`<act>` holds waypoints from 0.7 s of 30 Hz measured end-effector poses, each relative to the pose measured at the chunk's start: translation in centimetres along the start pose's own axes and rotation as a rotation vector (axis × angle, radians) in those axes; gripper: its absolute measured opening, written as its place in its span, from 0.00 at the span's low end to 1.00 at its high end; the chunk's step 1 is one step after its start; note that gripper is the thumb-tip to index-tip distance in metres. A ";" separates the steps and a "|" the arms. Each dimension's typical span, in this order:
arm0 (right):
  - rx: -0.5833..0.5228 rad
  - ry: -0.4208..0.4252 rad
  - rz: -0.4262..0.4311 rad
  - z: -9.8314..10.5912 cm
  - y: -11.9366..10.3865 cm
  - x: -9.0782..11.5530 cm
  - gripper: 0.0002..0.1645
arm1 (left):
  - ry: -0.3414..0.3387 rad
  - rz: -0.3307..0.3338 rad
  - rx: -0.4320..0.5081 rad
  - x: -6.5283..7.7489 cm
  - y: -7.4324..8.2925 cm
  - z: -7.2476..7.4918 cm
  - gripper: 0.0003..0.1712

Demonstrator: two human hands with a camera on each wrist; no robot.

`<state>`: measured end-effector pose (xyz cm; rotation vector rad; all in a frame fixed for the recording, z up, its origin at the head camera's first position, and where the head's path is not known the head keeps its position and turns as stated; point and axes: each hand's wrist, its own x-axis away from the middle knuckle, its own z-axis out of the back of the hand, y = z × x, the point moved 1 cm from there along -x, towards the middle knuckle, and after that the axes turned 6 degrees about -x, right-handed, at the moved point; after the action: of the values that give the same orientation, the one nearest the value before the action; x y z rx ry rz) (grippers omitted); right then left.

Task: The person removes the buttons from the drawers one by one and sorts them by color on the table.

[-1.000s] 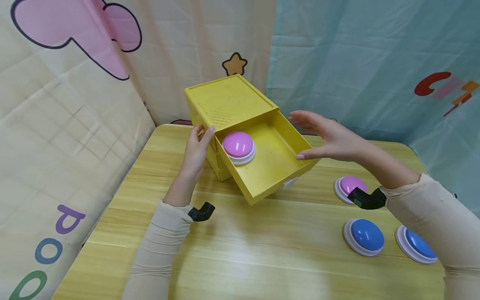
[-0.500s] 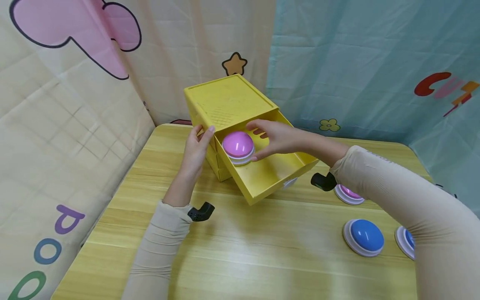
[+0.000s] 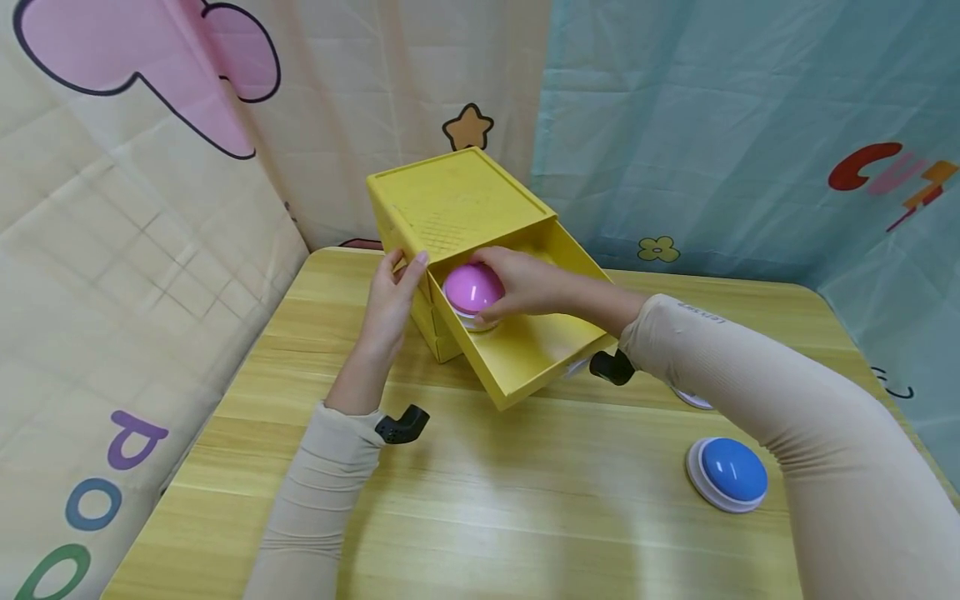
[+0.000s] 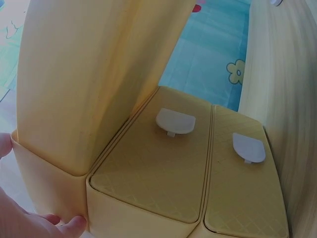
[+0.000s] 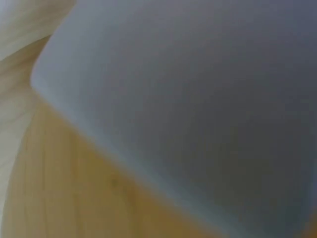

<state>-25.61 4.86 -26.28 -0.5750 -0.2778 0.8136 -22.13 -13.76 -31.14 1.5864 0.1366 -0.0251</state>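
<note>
A yellow drawer cabinet (image 3: 457, 196) stands angled at the back of the table, its top drawer (image 3: 551, 342) pulled out. My left hand (image 3: 390, 308) grips the cabinet's left front edge, thumb near the top corner and fingers lower on the side wall. Inside the drawer, against its left wall, sits a pink dome button (image 3: 468, 287) on a white base. My right hand (image 3: 528, 283) reaches in over the drawer's right side and holds this button, thumb in front and fingers behind. Below the open drawer, the left wrist view shows two closed drawers with white handles (image 4: 176, 122).
A blue dome button (image 3: 733, 471) rests on the wooden table (image 3: 562, 500) at the right. Behind it, the white base (image 3: 693, 400) of another button shows beneath my right sleeve. Printed curtains hang behind the table. A blurred pale surface (image 5: 173, 99) fills most of the right wrist view.
My right hand has moved left from the drawer's right wall into the drawer and closed on the pink button. The left hand has stayed on the cabinet.
</note>
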 end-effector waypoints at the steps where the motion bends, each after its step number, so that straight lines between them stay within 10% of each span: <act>1: 0.004 0.012 -0.002 -0.1 0.0 0.0 0.40 | -0.002 -0.002 0.004 0.0 0.0 0.0 0.42; 21: -0.026 0.078 0.001 2.5 -0.8 2.9 0.42 | -0.004 -0.013 0.034 0.1 0.2 -0.2 0.40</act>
<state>-24.31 7.53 -23.75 -0.6296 -0.2171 0.7876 -22.00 -13.59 -30.99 1.6191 0.1436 -0.0407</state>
